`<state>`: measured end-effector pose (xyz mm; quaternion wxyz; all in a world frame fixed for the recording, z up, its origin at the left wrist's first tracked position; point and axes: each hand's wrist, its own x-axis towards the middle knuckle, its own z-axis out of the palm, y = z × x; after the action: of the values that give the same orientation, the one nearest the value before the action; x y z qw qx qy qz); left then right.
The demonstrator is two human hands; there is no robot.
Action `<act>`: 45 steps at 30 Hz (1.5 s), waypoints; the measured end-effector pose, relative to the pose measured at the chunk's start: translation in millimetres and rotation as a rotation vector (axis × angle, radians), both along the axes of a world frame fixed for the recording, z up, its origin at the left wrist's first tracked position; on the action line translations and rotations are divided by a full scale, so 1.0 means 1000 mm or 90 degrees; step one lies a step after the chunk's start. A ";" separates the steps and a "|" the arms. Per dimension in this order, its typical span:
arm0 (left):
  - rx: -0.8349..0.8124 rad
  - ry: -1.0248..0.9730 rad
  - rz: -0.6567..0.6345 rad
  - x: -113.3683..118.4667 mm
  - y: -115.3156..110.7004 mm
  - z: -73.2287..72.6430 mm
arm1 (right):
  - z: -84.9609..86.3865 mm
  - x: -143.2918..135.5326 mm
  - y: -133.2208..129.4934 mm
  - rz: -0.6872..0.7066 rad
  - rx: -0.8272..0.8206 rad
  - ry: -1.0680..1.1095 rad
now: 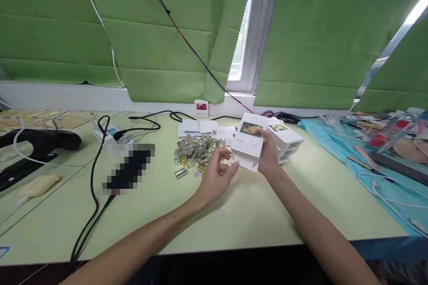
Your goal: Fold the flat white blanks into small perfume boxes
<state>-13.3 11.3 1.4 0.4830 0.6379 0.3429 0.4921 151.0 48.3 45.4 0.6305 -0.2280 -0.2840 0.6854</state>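
A small white cardboard box (249, 140) with a picture of yellow flowers is tilted up above the table, its lower end flaps unfolded. My right hand (269, 153) grips it along the right side, thumb on the front. At the box's lower left corner, my left hand (219, 171) has curled fingers, with thumb and forefinger at a flap. Left of the box lies a pile of small metallic cylinders and clear packets (199, 149); one silver cylinder (181, 173) sits apart in front. Stacked white boxes (286, 138) stand just behind my right hand.
Flattened white cards (197, 127) lie behind the pile, and a small box with a pink picture (201, 108) stands at the wall. Black cables (95, 178) and a power strip (112, 136) are left. Blue sheeting (329, 142) with tools and cords covers the right side.
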 end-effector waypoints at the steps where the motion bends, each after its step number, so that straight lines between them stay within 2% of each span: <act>1: -0.002 0.001 -0.001 0.000 0.000 -0.001 | 0.000 0.000 0.000 0.001 0.006 0.003; 11: -0.004 0.023 0.009 0.000 0.000 -0.003 | 0.000 -0.003 0.000 -0.024 0.020 0.024; 28: -0.027 0.056 0.037 -0.001 -0.001 -0.002 | -0.012 -0.004 0.007 -0.073 0.043 -0.052; 45: -0.014 0.031 0.071 0.002 0.003 -0.007 | -0.009 -0.010 0.003 -0.116 0.034 -0.072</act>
<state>-11.2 14.1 -5.2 0.4535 0.6241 0.3948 0.4990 140.7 51.4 36.4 0.6788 -0.2744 -0.3157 0.6035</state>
